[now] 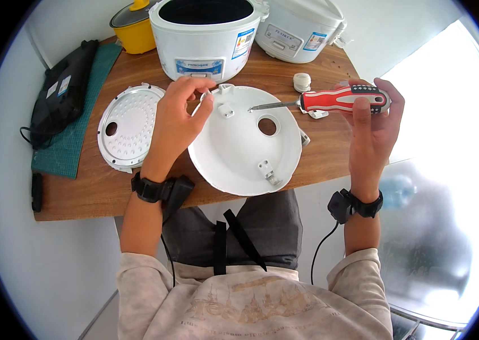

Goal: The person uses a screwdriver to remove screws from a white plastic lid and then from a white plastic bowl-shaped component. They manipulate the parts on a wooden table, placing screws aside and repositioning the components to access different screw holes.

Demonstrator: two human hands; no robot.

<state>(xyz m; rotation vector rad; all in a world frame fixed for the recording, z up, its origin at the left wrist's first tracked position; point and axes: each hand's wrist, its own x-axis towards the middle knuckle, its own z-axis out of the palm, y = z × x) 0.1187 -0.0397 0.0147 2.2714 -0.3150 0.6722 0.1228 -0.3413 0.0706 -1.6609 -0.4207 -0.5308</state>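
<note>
A round white rice cooker lid (231, 153) lies inner side up on the table in front of me. It has a round hole right of its middle and small raised mounts. My left hand (180, 116) is closed at the lid's upper left rim, thumb over the inner side and index finger beyond the edge. My right hand (372, 119) is wrapped round the red, black and white handle of a screwdriver (330, 101). The shaft points left, almost level, and its tip appears to reach a small spot on the lid's inner face; whether they touch I cannot tell.
Left of the lid rests a perforated metal inner plate (132, 127). An open white rice cooker body (205, 42), a second white cooker (299, 31) and a yellow pot (135, 28) stand behind. Small white parts (302, 82) lie near the screwdriver. A black bag-like object (61, 90) lies on the green mat (89, 122).
</note>
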